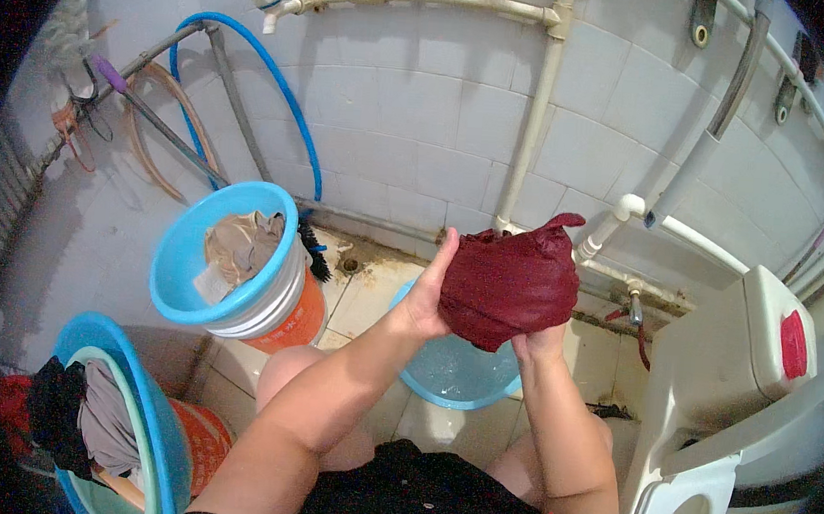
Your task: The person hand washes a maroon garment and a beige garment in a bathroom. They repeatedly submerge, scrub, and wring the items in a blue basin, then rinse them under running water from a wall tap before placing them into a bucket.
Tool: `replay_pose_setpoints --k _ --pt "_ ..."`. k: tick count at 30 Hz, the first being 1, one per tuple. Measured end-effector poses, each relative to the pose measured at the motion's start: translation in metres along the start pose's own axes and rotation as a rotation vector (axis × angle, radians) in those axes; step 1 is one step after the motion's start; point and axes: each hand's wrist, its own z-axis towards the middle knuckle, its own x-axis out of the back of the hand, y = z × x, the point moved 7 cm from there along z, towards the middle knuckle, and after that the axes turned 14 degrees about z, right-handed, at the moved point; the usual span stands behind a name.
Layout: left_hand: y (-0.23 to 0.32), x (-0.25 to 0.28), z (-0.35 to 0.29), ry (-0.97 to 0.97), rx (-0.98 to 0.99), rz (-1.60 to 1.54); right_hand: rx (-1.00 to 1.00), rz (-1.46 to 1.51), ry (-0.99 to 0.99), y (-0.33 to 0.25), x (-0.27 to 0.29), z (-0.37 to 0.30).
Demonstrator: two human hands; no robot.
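White printed characters run across the orange band of a white-and-orange bucket (295, 318) on the left, just under its pale ribbed rings. A second orange bucket (204, 438), nearer the person, carries pale marks that are too blurred to make out.

The maroon cloth (510, 288) is held up in the air, bunched into a rounded bundle, between the two hands. The left grip (428, 296) is closed on its left side, thumb pointing up along the edge; the right grip (542, 344) grasps it from below, toward its lower right. Most fingers are hidden by the fabric, and one twisted end sticks out at the upper right, clear of both palms.

Beneath the bundle, a blue basin (456, 379) of water stands on the tiled floor (438, 431), partly covered by cloth and hands. Beige clothes (242, 250) lie in another blue basin (178, 284) resting on the white-and-orange bucket.
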Motion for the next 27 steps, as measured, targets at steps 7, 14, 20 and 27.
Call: replay_pose_setpoints --k 7,14,20,27 --pt "0.019 0.022 -0.001 0.412 -0.07 0.049 0.186 -0.808 -0.084 -0.027 -0.008 0.006" --pt "0.014 0.059 0.015 0.478 -0.15 0.142 -0.174 -0.219 -0.07 -0.009 0.007 -0.004" --pt "0.037 0.015 0.003 0.602 -0.57 0.694 -0.196 -0.052 0.168 0.003 0.024 0.0" --pt "0.029 -0.022 -0.005 0.534 -0.814 1.548 -0.474 0.244 0.322 0.043 0.045 -0.012"
